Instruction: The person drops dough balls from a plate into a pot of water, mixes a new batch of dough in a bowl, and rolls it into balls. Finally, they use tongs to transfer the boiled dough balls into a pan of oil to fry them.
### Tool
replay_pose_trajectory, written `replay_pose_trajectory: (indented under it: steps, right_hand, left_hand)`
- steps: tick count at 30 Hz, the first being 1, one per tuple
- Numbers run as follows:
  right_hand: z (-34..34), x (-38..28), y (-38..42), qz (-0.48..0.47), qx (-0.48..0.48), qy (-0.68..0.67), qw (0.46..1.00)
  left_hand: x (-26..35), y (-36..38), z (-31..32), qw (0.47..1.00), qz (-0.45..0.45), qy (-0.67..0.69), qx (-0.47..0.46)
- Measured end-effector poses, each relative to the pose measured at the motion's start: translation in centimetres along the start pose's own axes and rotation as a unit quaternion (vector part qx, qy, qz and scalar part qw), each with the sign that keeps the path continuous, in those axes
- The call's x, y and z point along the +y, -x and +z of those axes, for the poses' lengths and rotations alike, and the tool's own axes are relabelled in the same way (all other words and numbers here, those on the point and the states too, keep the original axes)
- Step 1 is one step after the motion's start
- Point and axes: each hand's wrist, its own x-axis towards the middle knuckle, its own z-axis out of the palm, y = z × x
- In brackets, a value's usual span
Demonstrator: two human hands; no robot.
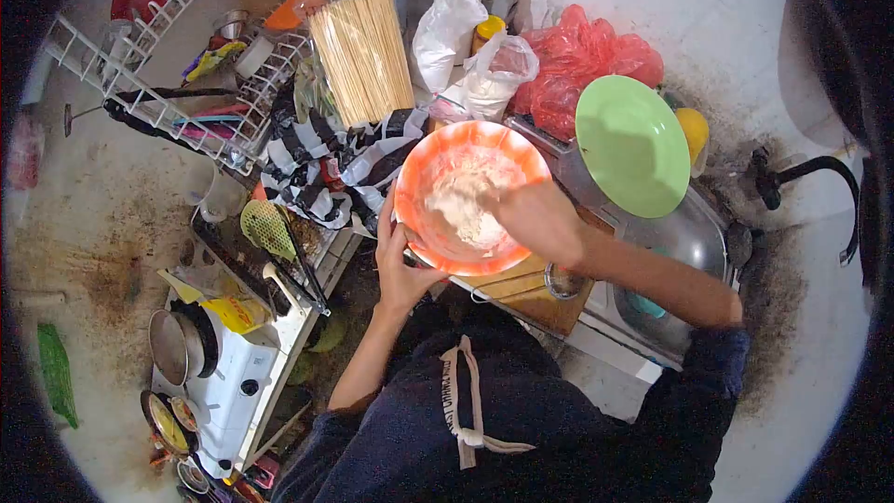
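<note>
Your left hand (402, 265) clasps the near-left rim of the orange bowl (421, 188), fingers curled up its outer wall. The bowl is round, marbled orange and white, and sits partly over a wooden board (540, 293) at the counter's edge. Inside lies a pale, crumbly heap of flour (466, 205), clumped and uneven. Your right hand (537, 221) reaches in over the far-right rim, fingers buried in the flour; you cannot tell whether they are closed. Just right of the bowl stands a tilted green plate (633, 144), and behind it a packet of skewers (361, 54).
</note>
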Motion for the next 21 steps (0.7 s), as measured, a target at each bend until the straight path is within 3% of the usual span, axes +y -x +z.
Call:
replay_pose_trajectory:
  steps: [1,2,6,8,9,12,14,18,20,21]
  right_hand:
    - [-0.6,-0.9,0.6,-0.016,-0.008,-0.034,0.999]
    - [-1.8,-0.7,1.7,-0.028,-0.095,-0.027,0.995]
    - [-3.9,2.1,2.8,-0.026,-0.13,-0.031,0.991]
    - [-2.8,3.1,1.8,0.008,-0.029,0.133,0.991]
    - [-2.7,3.0,0.9,0.012,-0.028,0.132,0.991]
    - [-1.8,1.6,-1.2,0.049,-0.082,0.101,0.99]
    - [0.0,-0.9,0.1,-0.001,0.015,0.03,0.999]
    - [-3.5,0.2,3.3,-0.093,0.016,-0.046,0.994]
    - [-4.6,1.2,3.5,0.022,-0.147,0.012,0.989]
    - [-3.9,1.9,3.5,0.027,-0.147,0.01,0.989]
  left_hand:
    - [0.1,0.1,0.1,1.0,0.001,-0.012,0.011]
    - [0.1,0.2,0.1,0.999,0.002,-0.023,0.022]
    - [0.9,0.2,-0.1,0.999,-0.043,-0.006,0.007]
    - [0.8,0.0,-0.3,1.0,-0.007,-0.021,-0.022]
    - [0.7,0.0,-0.3,0.999,-0.005,-0.02,-0.026]
    - [0.4,-0.2,-0.2,0.999,0.001,-0.039,-0.034]
    - [0.6,-0.4,-0.1,1.0,-0.017,-0.014,-0.022]
    - [1.0,-0.4,-0.4,0.998,-0.055,-0.004,-0.013]
    - [1.2,-0.3,-0.7,0.998,-0.036,-0.037,-0.032]
    - [1.3,-0.2,-0.6,0.998,-0.034,-0.035,-0.037]
